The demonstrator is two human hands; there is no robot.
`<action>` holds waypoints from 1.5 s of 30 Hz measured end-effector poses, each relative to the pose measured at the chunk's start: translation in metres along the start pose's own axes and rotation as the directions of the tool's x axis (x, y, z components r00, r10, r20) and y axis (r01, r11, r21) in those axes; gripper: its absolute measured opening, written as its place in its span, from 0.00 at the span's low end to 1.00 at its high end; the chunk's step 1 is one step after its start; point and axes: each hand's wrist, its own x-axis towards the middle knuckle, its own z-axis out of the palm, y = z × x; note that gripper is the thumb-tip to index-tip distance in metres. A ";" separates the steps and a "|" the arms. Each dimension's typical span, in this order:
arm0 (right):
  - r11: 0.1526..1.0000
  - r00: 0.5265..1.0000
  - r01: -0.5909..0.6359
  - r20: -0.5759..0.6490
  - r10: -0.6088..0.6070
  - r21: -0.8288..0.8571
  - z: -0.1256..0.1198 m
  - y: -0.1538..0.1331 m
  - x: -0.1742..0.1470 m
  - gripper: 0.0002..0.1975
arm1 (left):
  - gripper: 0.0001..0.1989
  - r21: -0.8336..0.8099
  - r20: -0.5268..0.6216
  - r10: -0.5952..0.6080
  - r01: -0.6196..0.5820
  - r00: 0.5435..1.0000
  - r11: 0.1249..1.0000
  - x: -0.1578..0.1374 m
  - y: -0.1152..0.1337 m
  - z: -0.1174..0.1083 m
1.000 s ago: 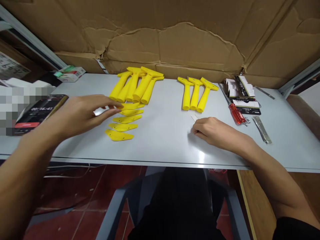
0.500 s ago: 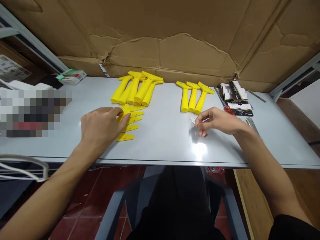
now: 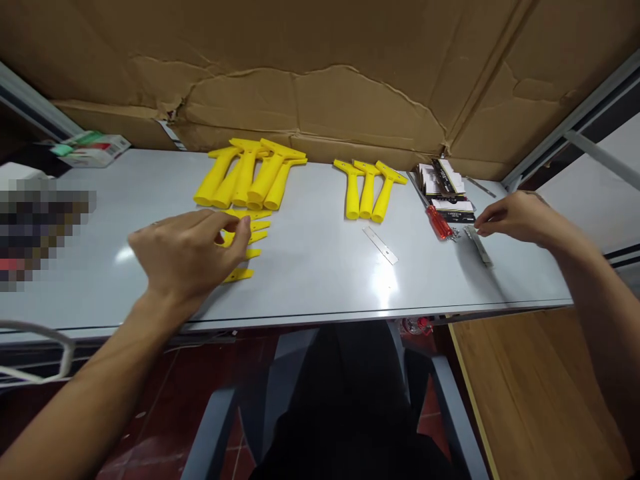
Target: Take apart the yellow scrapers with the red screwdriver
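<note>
Above a row of flat yellow plastic plates [image 3: 245, 274] is my left hand [image 3: 187, 250], its fingers curled toward the thumb. What the fingertips hold, if anything, is hidden. To the right, my right hand [image 3: 517, 217] has its thumb and forefinger slightly apart at the upper end of a stack of thin metal blades [image 3: 479, 247]. I see nothing held in it. One single blade [image 3: 380, 245] lies flat on the table between my hands. Beside the stack lie a red-handled screwdriver [image 3: 439, 223] and several small screws [image 3: 454, 234].
Yellow scraper handles lie at the back in a left pile [image 3: 253, 177] and a right group of three [image 3: 367, 190]. Black-and-white cards [image 3: 445, 183] sit behind the screwdriver. A small box [image 3: 97, 150] lies far left. A cardboard wall [image 3: 320, 100] closes the rear.
My right hand has let go of the single blade, which now lies on the table, and has moved right to the blade stack. My left hand stays over the yellow plates. The view has shifted right.
</note>
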 end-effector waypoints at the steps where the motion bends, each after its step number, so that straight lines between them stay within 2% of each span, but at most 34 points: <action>1: 0.999 0.998 -0.031 0.045 0.032 -0.016 0.003 -0.006 0.000 0.11 | 0.17 -0.012 -0.006 0.023 -0.024 1.000 1.000 0.001 0.007 -0.001; 3: 0.998 0.995 -0.047 0.084 0.050 -0.033 0.009 -0.021 0.001 0.12 | 0.16 -0.044 -0.019 0.072 -0.072 0.997 0.996 0.002 0.021 -0.003; 6: 0.999 0.995 -0.012 0.100 0.015 -0.031 0.016 -0.037 0.001 0.14 | 0.18 -0.121 -0.024 0.165 -0.167 0.986 0.979 0.005 0.042 -0.003; 12: 0.996 0.990 -0.053 0.137 0.042 0.075 0.011 -0.027 -0.004 0.16 | 0.19 -0.213 -0.046 0.261 -0.265 0.964 0.940 0.009 0.059 0.009; 15: 0.989 0.998 -0.057 0.028 0.054 0.137 0.009 -0.034 -0.016 0.16 | 0.19 -0.232 -0.049 0.282 -0.285 0.958 0.930 0.020 0.066 0.010; 18: 0.986 0.990 0.085 -0.121 -0.068 0.144 0.022 -0.077 -0.039 0.16 | 0.19 -0.267 -0.054 0.348 -0.349 0.936 0.898 0.044 0.088 0.012; 20: 0.965 0.980 0.198 -0.051 -0.192 0.174 0.039 -0.118 -0.055 0.18 | 0.15 -0.306 -0.031 0.404 -0.393 0.914 0.867 0.065 0.107 0.018; 22: 0.959 0.966 0.257 -0.004 -0.258 0.117 0.059 -0.153 -0.067 0.21 | 0.10 -0.347 0.005 0.434 -0.405 0.901 0.846 0.085 0.123 0.030; 24: 0.959 0.962 0.270 0.016 -0.273 0.089 0.074 -0.173 -0.071 0.20 | 0.08 -0.367 0.003 0.421 -0.390 0.907 0.844 0.099 0.131 0.042; 26: 0.955 0.959 0.276 0.030 -0.280 0.108 0.080 -0.179 -0.071 0.18 | 0.08 -0.382 -0.030 0.390 -0.371 0.920 0.846 0.103 0.132 0.053; 29: 0.944 0.947 0.288 0.098 -0.305 0.160 0.072 -0.173 -0.068 0.14 | 0.10 -0.380 -0.087 0.350 -0.356 0.933 0.854 0.095 0.126 0.061; 33: 0.946 0.943 0.215 0.200 -0.266 0.243 0.052 -0.155 -0.075 0.09 | 0.09 -0.340 -0.108 0.337 -0.354 0.935 0.872 0.081 0.122 0.065; 35: 0.899 0.961 0.194 0.107 -0.254 0.392 0.048 -0.129 -0.080 0.08 | 0.09 -0.327 -0.116 0.347 -0.366 0.931 0.872 0.078 0.123 0.065; 36: 0.852 0.975 0.192 0.002 -0.221 0.487 0.049 -0.111 -0.082 0.09 | 0.09 -0.322 -0.117 0.355 -0.373 0.928 0.870 0.076 0.125 0.064; 37: 0.805 0.986 0.167 -0.117 -0.122 0.569 0.051 -0.090 -0.084 0.13 | 0.09 -0.317 -0.116 0.362 -0.380 0.925 0.869 0.075 0.126 0.064; 38: 0.771 0.975 0.119 -0.221 0.030 0.626 0.055 -0.068 -0.085 0.15 | 0.10 -0.313 -0.113 0.370 -0.387 0.922 0.868 0.075 0.127 0.063; 40: 0.699 0.875 0.008 -0.344 0.342 0.716 0.067 -0.026 -0.085 0.20 | 0.10 -0.307 -0.105 0.386 -0.399 0.917 0.864 0.074 0.130 0.062; 41: 0.652 0.834 -0.021 -0.347 0.429 0.758 0.075 -0.009 -0.085 0.21 | 0.10 -0.305 -0.102 0.391 -0.403 0.915 0.863 0.073 0.130 0.062; 43: 0.616 0.817 -0.082 -0.301 0.491 0.783 0.090 0.013 -0.082 0.26 | 0.11 -0.302 -0.100 0.394 -0.405 0.914 0.863 0.073 0.131 0.061; 45: 0.629 0.830 -0.140 -0.256 0.495 0.764 0.102 0.021 -0.079 0.30 | 0.11 -0.298 -0.097 0.390 -0.400 0.916 0.867 0.073 0.131 0.062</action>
